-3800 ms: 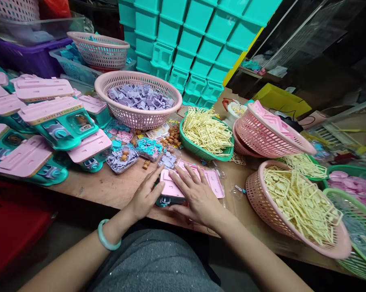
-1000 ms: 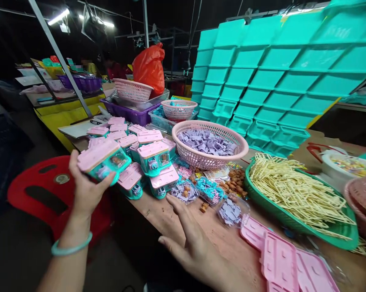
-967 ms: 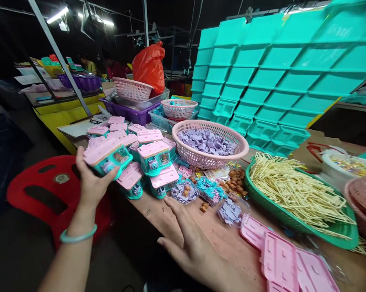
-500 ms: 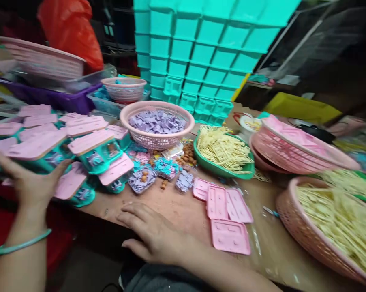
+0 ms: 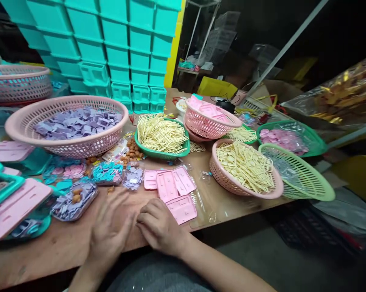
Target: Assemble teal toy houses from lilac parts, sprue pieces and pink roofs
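My left hand is blurring above the table at the lower middle of the frame, fingers spread and seemingly holding nothing; my right hand is curling close beside it, and I cannot tell whether its bunched fingers are pinching anything. The pink panels are lying loosely overlapped near the frame's centre, the nearest panel sitting just beyond my right knuckles. They are looking like thin moulded plastic, so I am expecting something light, fairly stiff, slightly slippery, perhaps cracking if bent; I am favouring opposite long edges for gripping.
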### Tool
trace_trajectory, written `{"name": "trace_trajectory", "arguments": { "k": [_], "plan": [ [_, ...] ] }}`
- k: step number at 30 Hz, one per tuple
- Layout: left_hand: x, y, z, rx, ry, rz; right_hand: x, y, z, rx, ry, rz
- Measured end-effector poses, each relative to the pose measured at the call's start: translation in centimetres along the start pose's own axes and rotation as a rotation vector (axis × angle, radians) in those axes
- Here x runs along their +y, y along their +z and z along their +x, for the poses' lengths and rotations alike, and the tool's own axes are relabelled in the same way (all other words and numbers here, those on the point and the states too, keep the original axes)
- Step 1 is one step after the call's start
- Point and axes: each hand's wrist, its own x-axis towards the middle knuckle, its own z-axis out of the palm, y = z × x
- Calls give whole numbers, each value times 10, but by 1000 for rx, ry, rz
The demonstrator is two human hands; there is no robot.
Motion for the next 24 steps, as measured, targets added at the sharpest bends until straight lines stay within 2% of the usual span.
{"name": "trace_trajectory", "arguments": {
  "k": [2, 4, 7, 10, 14, 17, 19, 22, 24],
  "plan": [
    [2, 42, 6, -96, 50, -14, 15, -10, -18, 53, 69, -100],
    [5, 69, 11, -193, 98, -56, 32, -13, -32, 55, 102, -198],
    [12, 91, 22, -243, 170, -101, 61, -9, -37, 53, 116, -275],
    [17, 104, 34, -215, 180, -92, 85, -5, -21, 132, 118, -266],
    [16, 111, 46, -167, 76, -94, 93, -9, 2, 260, 78, -160],
    [17, 108, 51, -163, 13, -138, 85, -15, 13, 319, 51, -39],
    [21, 104, 59, -156, 24, -169, 79, -20, 27, 370, 73, 45],
    [31, 94, 88, -103, 63, -196, 76, -33, 66, 442, 91, 100],
    [36, 85, 127, -34, 55, -196, 81, -42, 107, 428, 104, 153]
  ]
}}
